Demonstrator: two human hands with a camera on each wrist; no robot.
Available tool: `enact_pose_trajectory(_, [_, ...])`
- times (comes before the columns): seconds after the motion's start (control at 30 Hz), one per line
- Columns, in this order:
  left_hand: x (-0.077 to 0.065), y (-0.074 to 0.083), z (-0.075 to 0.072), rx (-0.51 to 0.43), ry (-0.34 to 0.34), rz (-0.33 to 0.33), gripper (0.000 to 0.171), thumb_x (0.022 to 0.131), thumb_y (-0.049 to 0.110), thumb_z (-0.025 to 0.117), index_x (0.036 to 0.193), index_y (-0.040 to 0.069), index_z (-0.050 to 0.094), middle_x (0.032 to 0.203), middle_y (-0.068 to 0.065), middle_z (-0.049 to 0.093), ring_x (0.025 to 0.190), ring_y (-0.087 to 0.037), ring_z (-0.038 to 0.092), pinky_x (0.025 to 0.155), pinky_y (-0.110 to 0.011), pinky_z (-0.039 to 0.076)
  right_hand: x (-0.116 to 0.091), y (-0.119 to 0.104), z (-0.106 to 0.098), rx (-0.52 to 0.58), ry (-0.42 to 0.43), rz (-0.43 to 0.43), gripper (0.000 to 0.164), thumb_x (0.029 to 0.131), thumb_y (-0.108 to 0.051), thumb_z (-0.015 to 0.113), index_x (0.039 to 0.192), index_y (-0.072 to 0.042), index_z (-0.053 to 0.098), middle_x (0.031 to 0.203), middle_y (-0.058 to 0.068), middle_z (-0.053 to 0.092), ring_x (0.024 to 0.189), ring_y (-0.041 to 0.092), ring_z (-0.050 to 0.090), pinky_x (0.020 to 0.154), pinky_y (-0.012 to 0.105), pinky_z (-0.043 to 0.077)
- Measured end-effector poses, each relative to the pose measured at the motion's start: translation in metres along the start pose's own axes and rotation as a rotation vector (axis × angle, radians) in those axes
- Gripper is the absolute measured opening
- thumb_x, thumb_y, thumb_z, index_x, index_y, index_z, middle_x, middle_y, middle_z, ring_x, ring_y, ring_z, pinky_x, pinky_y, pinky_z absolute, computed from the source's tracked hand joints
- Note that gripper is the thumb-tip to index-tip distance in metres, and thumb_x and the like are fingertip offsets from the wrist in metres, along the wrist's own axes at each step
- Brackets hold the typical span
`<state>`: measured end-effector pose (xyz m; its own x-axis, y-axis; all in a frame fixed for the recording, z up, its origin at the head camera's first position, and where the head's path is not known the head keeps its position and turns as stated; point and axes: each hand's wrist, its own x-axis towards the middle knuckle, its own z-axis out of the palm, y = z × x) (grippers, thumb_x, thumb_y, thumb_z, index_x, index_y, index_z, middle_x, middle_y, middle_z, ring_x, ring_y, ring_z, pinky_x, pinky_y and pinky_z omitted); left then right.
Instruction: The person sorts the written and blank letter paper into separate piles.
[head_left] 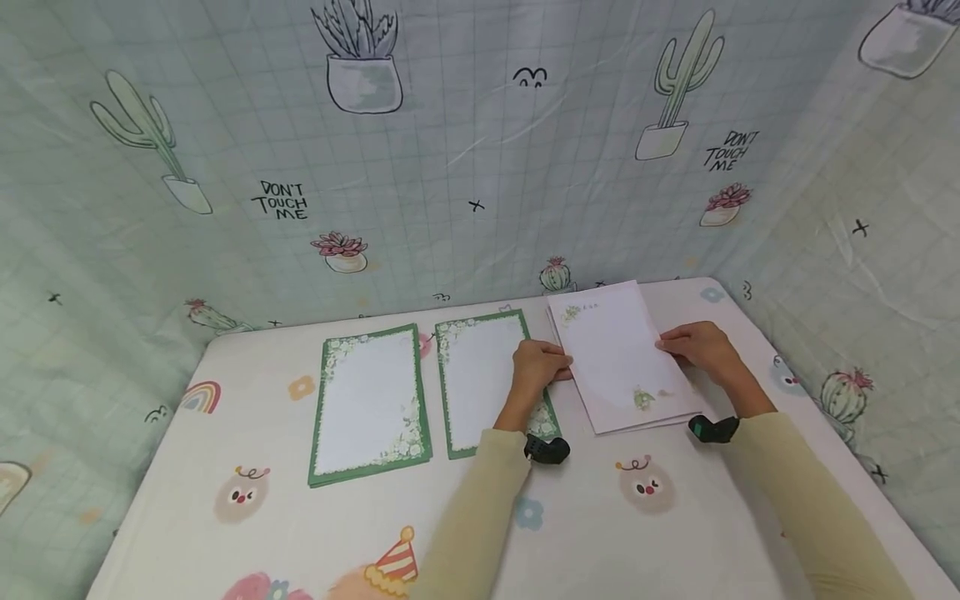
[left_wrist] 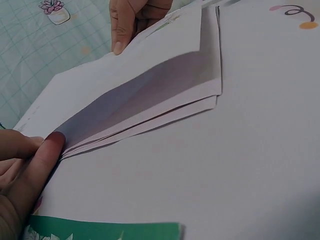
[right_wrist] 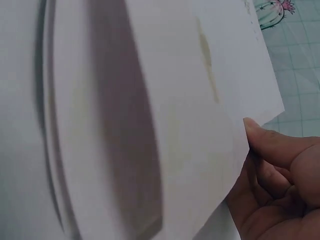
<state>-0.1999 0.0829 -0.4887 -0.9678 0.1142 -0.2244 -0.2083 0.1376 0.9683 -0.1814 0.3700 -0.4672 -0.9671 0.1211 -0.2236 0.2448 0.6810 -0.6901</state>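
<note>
A white sheet of paper (head_left: 615, 354) with small green plant prints lies on top of several more sheets at the table's right. My right hand (head_left: 701, 350) pinches its right edge between thumb and fingers. In the left wrist view that top sheet (left_wrist: 145, 65) bows up, leaving a gap above the lower sheets (left_wrist: 200, 102). On the opposite edge, my left hand (head_left: 536, 367) holds the papers, its thumb (left_wrist: 50, 150) at the sheet's border. The right wrist view shows the right hand (right_wrist: 280, 170) gripping the raised edge.
Two piles of green-bordered, flower-printed paper lie to the left: one pile (head_left: 367, 408) farther out, the other pile (head_left: 480, 375) partly under my left forearm. A patterned cloth (head_left: 465, 150) hangs behind the printed tablecloth (head_left: 262, 433). Each wrist carries a small black device (head_left: 551, 450).
</note>
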Motion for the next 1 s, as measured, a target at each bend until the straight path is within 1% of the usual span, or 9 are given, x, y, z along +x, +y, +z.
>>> enact_pose_trajectory(0.2, [-0.001, 0.003, -0.003, 0.074, -0.002, 0.000, 0.010, 0.088, 0.005, 0.078, 0.095, -0.002, 0.075, 0.076, -0.011, 0.074, 0.063, -0.016, 0.074, 0.049, -0.017, 0.048, -0.001, -0.002, 0.002, -0.024, 0.002, -0.017, 0.043, 0.102, -0.024, 0.064, 0.128, 0.010, 0.063, 0.123, 0.029, 0.065, 0.092, 0.024, 0.065, 0.068, 0.021, 0.052])
enact_pose_trajectory(0.37, [0.000, 0.005, -0.001, 0.087, -0.005, 0.046, 0.009, 0.087, 0.001, 0.077, 0.094, -0.004, 0.073, 0.078, -0.010, 0.074, 0.062, -0.018, 0.074, 0.055, -0.019, 0.057, 0.000, -0.003, 0.002, -0.069, 0.023, -0.066, 0.039, 0.100, -0.023, 0.067, 0.124, 0.008, 0.066, 0.115, 0.026, 0.068, 0.087, 0.021, 0.066, 0.067, 0.023, 0.051])
enact_pose_trajectory(0.5, [-0.002, 0.004, 0.002, 0.100, -0.023, 0.087, 0.009, 0.088, -0.001, 0.076, 0.094, -0.006, 0.073, 0.080, -0.011, 0.073, 0.064, -0.020, 0.075, 0.059, -0.023, 0.060, -0.003, -0.001, 0.003, -0.035, 0.043, -0.071, 0.039, 0.099, -0.023, 0.067, 0.122, 0.009, 0.066, 0.113, 0.027, 0.070, 0.085, 0.020, 0.069, 0.067, 0.022, 0.053])
enact_pose_trajectory(0.6, [-0.002, 0.003, 0.002, 0.128, -0.017, 0.097, 0.008, 0.088, 0.000, 0.077, 0.094, -0.005, 0.073, 0.080, -0.010, 0.073, 0.064, -0.019, 0.075, 0.059, -0.024, 0.060, -0.007, 0.000, 0.005, -0.009, 0.067, -0.066, 0.041, 0.100, -0.025, 0.067, 0.123, 0.009, 0.066, 0.116, 0.027, 0.070, 0.089, 0.024, 0.073, 0.071, 0.026, 0.057])
enact_pose_trajectory(0.73, [-0.003, 0.006, 0.002, 0.157, -0.023, 0.115, 0.009, 0.088, 0.002, 0.077, 0.094, -0.004, 0.074, 0.079, -0.009, 0.073, 0.064, -0.019, 0.074, 0.059, -0.023, 0.060, -0.012, 0.000, 0.006, -0.030, 0.120, -0.063, 0.042, 0.101, -0.028, 0.065, 0.123, 0.007, 0.067, 0.116, 0.027, 0.070, 0.093, 0.030, 0.073, 0.077, 0.032, 0.059])
enact_pose_trajectory(0.8, [-0.005, 0.008, 0.002, 0.177, -0.022, 0.126, 0.009, 0.088, 0.002, 0.078, 0.093, -0.004, 0.073, 0.077, -0.009, 0.073, 0.062, -0.018, 0.074, 0.058, -0.023, 0.060, -0.013, -0.001, 0.006, -0.034, 0.133, -0.061, 0.042, 0.101, -0.028, 0.065, 0.123, 0.007, 0.067, 0.115, 0.027, 0.070, 0.092, 0.031, 0.073, 0.075, 0.031, 0.059])
enact_pose_trajectory(0.87, [-0.006, 0.011, 0.001, 0.195, -0.016, 0.125, 0.008, 0.088, 0.002, 0.078, 0.090, -0.003, 0.073, 0.074, -0.008, 0.073, 0.061, -0.018, 0.074, 0.056, -0.023, 0.059, -0.014, -0.001, 0.005, -0.042, 0.136, -0.055, 0.041, 0.101, -0.027, 0.066, 0.123, 0.007, 0.068, 0.113, 0.026, 0.071, 0.089, 0.028, 0.073, 0.070, 0.025, 0.056])
enact_pose_trajectory(0.93, [-0.006, 0.014, 0.001, 0.222, -0.006, 0.118, 0.007, 0.087, 0.003, 0.079, 0.089, -0.003, 0.074, 0.072, -0.007, 0.072, 0.060, -0.017, 0.073, 0.054, -0.022, 0.057, -0.014, -0.002, 0.005, -0.049, 0.134, -0.053, 0.040, 0.100, -0.026, 0.067, 0.122, 0.007, 0.068, 0.111, 0.025, 0.072, 0.085, 0.024, 0.072, 0.067, 0.021, 0.053])
enact_pose_trajectory(1.0, [-0.006, 0.016, 0.001, 0.241, 0.007, 0.100, 0.007, 0.087, 0.003, 0.079, 0.087, -0.002, 0.074, 0.070, -0.006, 0.072, 0.059, -0.017, 0.073, 0.050, -0.021, 0.054, -0.013, -0.003, 0.005, -0.050, 0.133, -0.053, 0.039, 0.099, -0.024, 0.068, 0.121, 0.008, 0.068, 0.110, 0.025, 0.072, 0.084, 0.022, 0.073, 0.067, 0.021, 0.054])
